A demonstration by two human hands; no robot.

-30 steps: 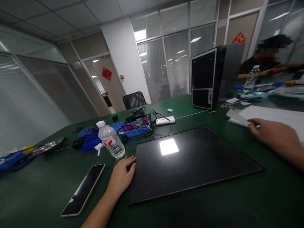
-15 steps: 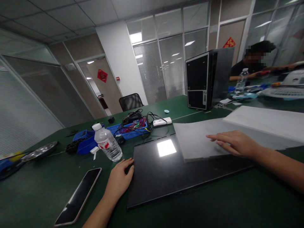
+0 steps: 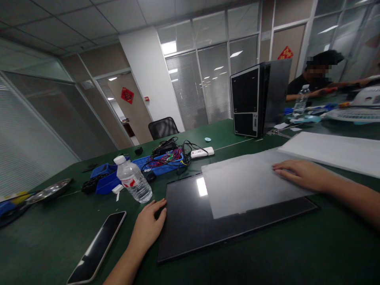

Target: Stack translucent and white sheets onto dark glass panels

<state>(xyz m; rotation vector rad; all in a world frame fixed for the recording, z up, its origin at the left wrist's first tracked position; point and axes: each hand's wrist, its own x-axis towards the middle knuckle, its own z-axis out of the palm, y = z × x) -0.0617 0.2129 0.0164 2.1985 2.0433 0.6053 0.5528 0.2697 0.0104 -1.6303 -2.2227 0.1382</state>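
Note:
A large black glossy panel (image 3: 190,225) lies flat on the green table (image 3: 267,261). A thin translucent white sheet (image 3: 243,184) covers its right and middle part. My right hand (image 3: 303,174) lies flat on the sheet's right side, fingers stretched out. My left hand (image 3: 147,227) rests against the panel's left edge, fingers loosely curled on the table, holding nothing.
A water bottle (image 3: 133,180) and a phone (image 3: 96,247) lie left of my left hand. Blue trays with wires (image 3: 162,160) sit behind. A stack of white sheets (image 3: 332,150) lies at the right, a computer tower (image 3: 252,101) behind. Another person (image 3: 314,77) sits at the far right.
My right hand took a white sheet from the stack at the right and slid it leftward over the black panel. My left hand stayed at the panel's edge.

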